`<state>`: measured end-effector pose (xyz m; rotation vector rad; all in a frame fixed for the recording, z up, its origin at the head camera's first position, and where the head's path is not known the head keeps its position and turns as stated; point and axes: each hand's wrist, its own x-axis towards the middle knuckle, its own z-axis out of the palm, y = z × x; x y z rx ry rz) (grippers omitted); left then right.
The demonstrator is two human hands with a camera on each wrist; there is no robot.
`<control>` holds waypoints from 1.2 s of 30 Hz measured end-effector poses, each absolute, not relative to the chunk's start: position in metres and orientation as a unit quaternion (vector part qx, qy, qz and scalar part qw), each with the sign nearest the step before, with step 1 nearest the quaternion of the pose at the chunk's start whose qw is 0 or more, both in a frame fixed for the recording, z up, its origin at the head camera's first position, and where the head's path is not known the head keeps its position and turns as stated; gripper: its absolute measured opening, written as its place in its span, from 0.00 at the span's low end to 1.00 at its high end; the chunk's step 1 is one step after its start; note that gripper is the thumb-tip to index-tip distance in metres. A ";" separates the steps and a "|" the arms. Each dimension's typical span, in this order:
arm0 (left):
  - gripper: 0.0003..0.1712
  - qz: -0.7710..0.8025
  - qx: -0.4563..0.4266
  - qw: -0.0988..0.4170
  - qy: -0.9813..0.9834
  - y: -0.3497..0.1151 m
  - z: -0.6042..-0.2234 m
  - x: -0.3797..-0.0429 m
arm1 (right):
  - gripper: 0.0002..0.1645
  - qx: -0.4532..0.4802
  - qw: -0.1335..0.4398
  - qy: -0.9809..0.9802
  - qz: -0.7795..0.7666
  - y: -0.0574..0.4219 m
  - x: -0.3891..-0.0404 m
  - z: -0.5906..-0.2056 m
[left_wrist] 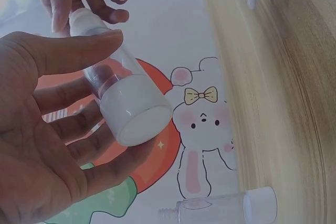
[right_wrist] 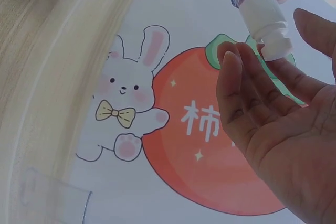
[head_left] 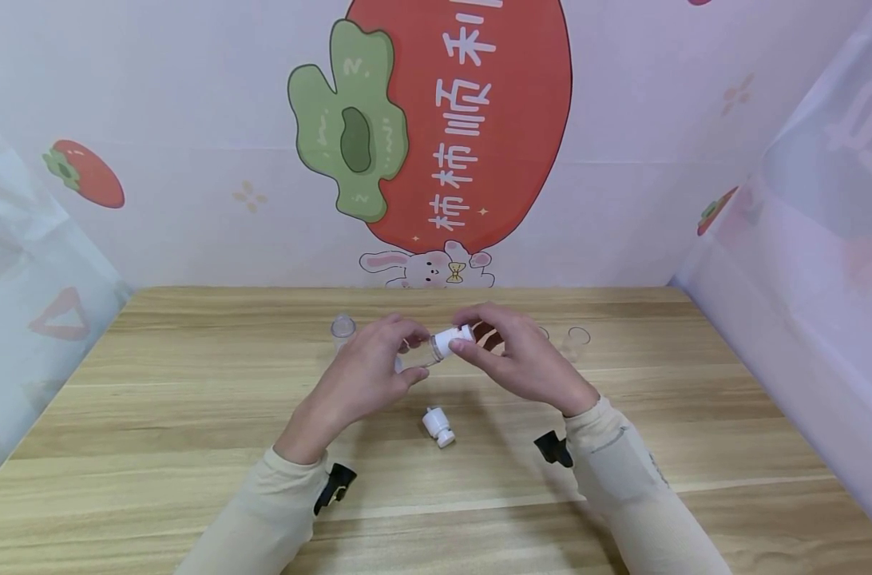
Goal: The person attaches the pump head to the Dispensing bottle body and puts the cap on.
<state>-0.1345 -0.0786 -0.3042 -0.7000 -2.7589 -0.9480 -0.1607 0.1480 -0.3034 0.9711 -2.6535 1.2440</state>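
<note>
Above the table my left hand (head_left: pixel 371 363) grips a small clear pump bottle (left_wrist: pixel 135 109) by its body, thumb on one side and curled fingers on the other. The bottle is tilted, its white base towards the left wrist camera. A white pump top (right_wrist: pixel 262 17) sits on its neck, pointing right. Around that top, my right hand (head_left: pixel 518 351) has its thumb and fingers spread apart; in the right wrist view (right_wrist: pixel 283 114) they look relaxed, with a gap beside the pump. A second white pump top (head_left: pixel 438 427) lies on the wood below the hands.
Behind my left hand stands another clear bottle (left_wrist: pixel 210 211) with a white base. Clear caps, one of them a transparent cap (head_left: pixel 578 339), stand at the back right. The wooden table (head_left: pixel 192 447) ends at a printed cloth backdrop (head_left: pixel 192 216).
</note>
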 end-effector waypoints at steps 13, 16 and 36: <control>0.20 -0.326 -0.230 0.055 -0.915 -0.081 -0.304 -0.136 | 0.24 0.361 0.045 -0.845 0.391 0.150 -0.162 -0.305; 0.20 -0.327 -0.231 0.056 -0.915 -0.081 -0.303 -0.136 | 0.24 0.364 0.048 -0.845 0.388 0.150 -0.162 -0.305; 0.20 -0.328 -0.237 0.063 -0.912 -0.081 -0.305 -0.135 | 0.16 0.358 0.043 -0.850 0.385 0.147 -0.162 -0.305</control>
